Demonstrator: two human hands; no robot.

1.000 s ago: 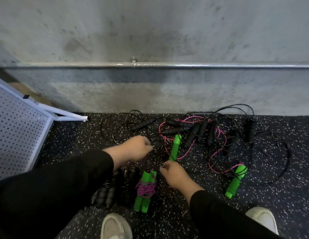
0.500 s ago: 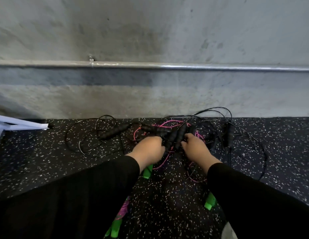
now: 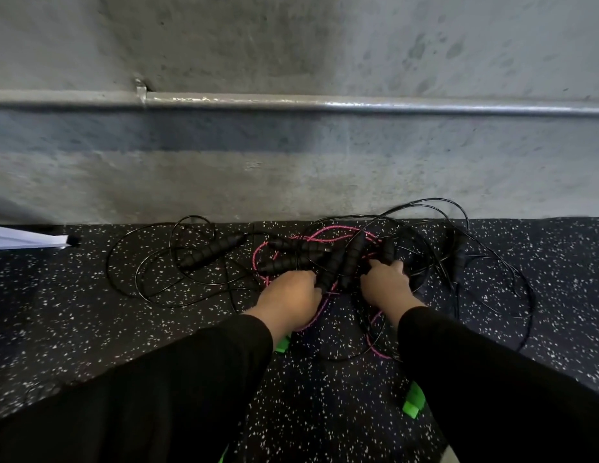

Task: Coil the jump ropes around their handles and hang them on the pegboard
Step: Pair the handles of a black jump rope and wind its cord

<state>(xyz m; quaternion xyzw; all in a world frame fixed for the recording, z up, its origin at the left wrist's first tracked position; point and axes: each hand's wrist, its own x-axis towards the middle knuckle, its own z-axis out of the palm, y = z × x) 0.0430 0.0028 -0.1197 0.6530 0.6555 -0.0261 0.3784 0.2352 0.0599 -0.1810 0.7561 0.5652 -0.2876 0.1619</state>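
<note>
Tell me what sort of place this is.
Probably a gym or its storage corner: black speckled rubber flooring, a bare concrete wall with a metal pipe, and a tangle of jump ropes that both hands are reaching into.

Both hands [image 3: 338, 295] reaching forward, low, fingers curled.

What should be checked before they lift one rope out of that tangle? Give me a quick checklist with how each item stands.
1. Both hands at the pile: ok. Left hand and right hand are at the black handles.
2. Firm grip on one handle: cannot tell; fingertips are hidden among the handles.
3. Chosen rope free of others: not ok. Black cords and the pink rope cross each other.
4. Matching second handle found: cannot tell.
5. Green handles clear of the lift: not ok; one lies partly under the right sleeve, one under the left wrist.
6. Pegboard within view: cannot tell; only a white edge shows.
</note>
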